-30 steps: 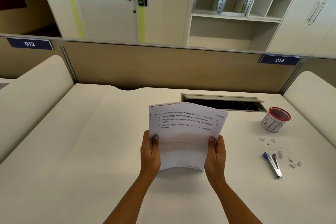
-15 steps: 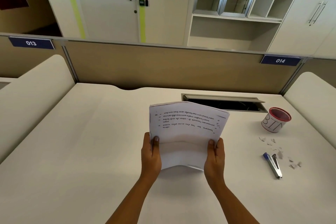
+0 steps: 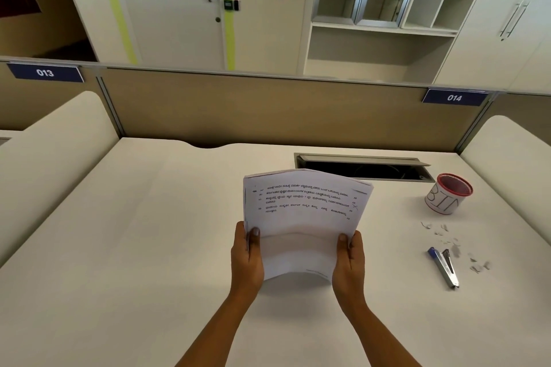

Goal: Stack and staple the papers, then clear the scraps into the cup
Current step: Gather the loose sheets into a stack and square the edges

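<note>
**We are squaring up the papers**

We are holding the papers (image 3: 304, 217) up off the bench (image 3: 149, 247), right in front of us. Our left hand (image 3: 247, 259) is gripping the left edge and our right hand (image 3: 348, 262) is gripping the right edge. Both thumbs are pressing on the front page. The other fingers are curling round the back, where we cannot see them. The pile is bending a little in the middle, and its top edges are not quite lining up.

So we think we are doing the stacking step. We are not seeing any staple in the pile yet. Next we are going to need to make the edges neat, then free one hand for the stapler (image 3: 444, 267). It is lying flat on the bench, well off to our right, so the right hand is nearer. The scraps (image 3: 455, 250) are lying around the stapler and up toward the cup (image 3: 447, 198) marked BIN, which is standing farther back. Those are waiting for last.

The bench is pale and smooth, with an open cable slot (image 3: 363, 167) behind the papers. A tan wall panel (image 3: 268, 110) is running along the back, with tags 013 (image 3: 44, 72) and 014 (image 3: 453, 97). Past it we are seeing a white door (image 3: 179, 24) and open shelves (image 3: 378, 45).
</note>
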Demonstrator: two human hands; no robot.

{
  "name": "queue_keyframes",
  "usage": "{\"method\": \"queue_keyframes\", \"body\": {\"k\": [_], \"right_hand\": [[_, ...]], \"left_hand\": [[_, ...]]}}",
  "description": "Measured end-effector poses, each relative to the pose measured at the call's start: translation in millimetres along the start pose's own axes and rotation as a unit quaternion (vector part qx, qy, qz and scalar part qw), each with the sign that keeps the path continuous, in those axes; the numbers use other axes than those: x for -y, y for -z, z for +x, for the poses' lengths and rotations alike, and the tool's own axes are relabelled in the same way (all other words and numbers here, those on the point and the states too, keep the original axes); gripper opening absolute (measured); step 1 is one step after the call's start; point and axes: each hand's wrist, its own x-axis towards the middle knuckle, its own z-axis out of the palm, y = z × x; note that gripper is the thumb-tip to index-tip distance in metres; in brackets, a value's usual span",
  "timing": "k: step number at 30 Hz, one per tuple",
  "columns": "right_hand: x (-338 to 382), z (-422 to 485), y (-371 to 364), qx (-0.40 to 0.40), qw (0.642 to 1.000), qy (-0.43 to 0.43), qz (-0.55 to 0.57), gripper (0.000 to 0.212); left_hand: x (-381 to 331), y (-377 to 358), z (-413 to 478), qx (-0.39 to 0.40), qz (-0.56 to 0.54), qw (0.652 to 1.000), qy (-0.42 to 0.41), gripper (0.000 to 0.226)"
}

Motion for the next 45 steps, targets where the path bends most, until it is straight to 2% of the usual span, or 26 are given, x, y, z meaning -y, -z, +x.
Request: {"method": "queue_keyframes", "body": {"k": [16,19,25,30,38,45], "right_hand": [[-3,6,6,0.021,1.000,0.003,-0.015,0.019],[-1,12,8,0.027,0.999,0.000,-0.030,0.019],[-8,27,20,0.041,0.996,-0.038,-0.072,0.026],[-6,31,29,0.031,0.995,-0.091,-0.014,0.024],[-8,28,23,0.106,0.987,-0.119,-0.034,0.019],[-9,29,24,0.114,0.985,-0.109,-0.071,0.013]], "left_hand": [[-1,1,11,0.008,0.063,0.997,-0.039,0.016],[-4,1,19,-0.001,0.066,0.997,-0.047,0.011],[6,11,33,-0.023,0.080,0.996,-0.032,0.018],[15,21,38,-0.064,0.077,0.995,0.002,0.015],[13,17,36,-0.045,0.056,0.997,0.021,0.016],[11,17,36,-0.033,0.055,0.998,0.022,0.016]]}}
